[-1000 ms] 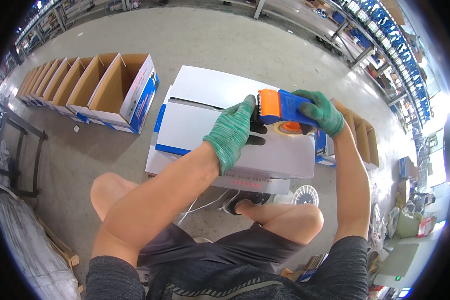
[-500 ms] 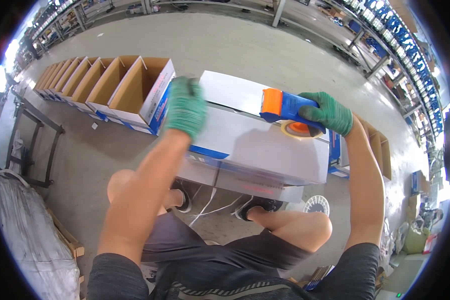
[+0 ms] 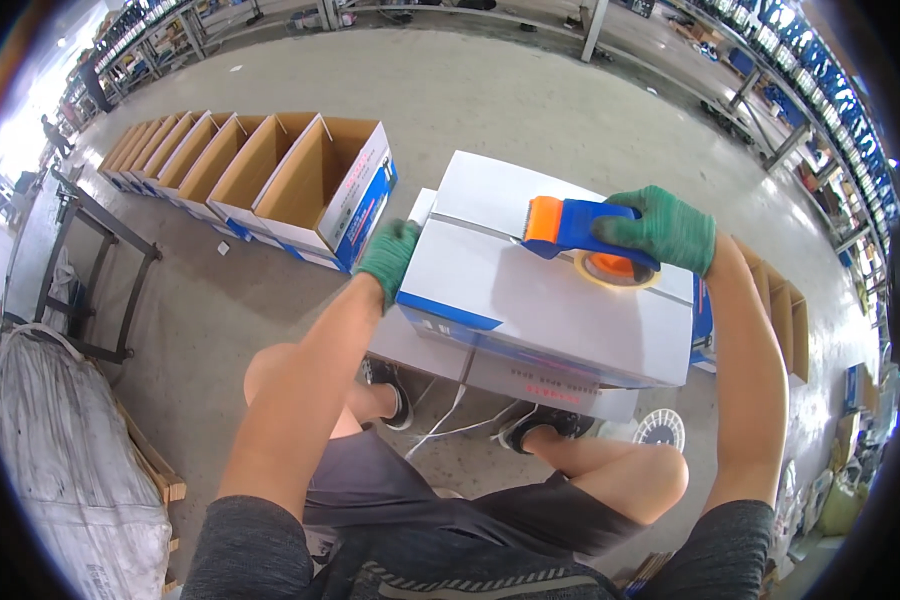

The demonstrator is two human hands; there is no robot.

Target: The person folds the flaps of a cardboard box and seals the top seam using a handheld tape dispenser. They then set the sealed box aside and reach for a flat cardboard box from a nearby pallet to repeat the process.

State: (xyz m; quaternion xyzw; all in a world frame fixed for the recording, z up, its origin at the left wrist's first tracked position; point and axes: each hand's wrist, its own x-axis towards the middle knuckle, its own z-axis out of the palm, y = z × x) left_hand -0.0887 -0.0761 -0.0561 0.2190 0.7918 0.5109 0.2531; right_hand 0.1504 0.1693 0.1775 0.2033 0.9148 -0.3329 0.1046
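A white carton with blue trim [image 3: 530,290] lies in front of my knees, flaps closed, on top of other flat white cartons [image 3: 490,375]. My right hand [image 3: 665,230], in a green glove, grips a blue and orange tape dispenser [image 3: 570,230] pressed on the carton's top along the centre seam. A strip of clear tape runs along that seam. My left hand [image 3: 388,258], also in a green glove, holds the carton's left end.
A row of several open brown cartons [image 3: 270,180] stands on the concrete floor to the left. A dark metal frame [image 3: 100,270] and a grey sack [image 3: 60,460] are at the far left. More open cartons [image 3: 780,320] sit at the right. A small white fan [image 3: 660,430] lies by my foot.
My left hand has moved from beside the dispenser to the carton's left end. The carton has turned and the dispenser now lies on its seam.
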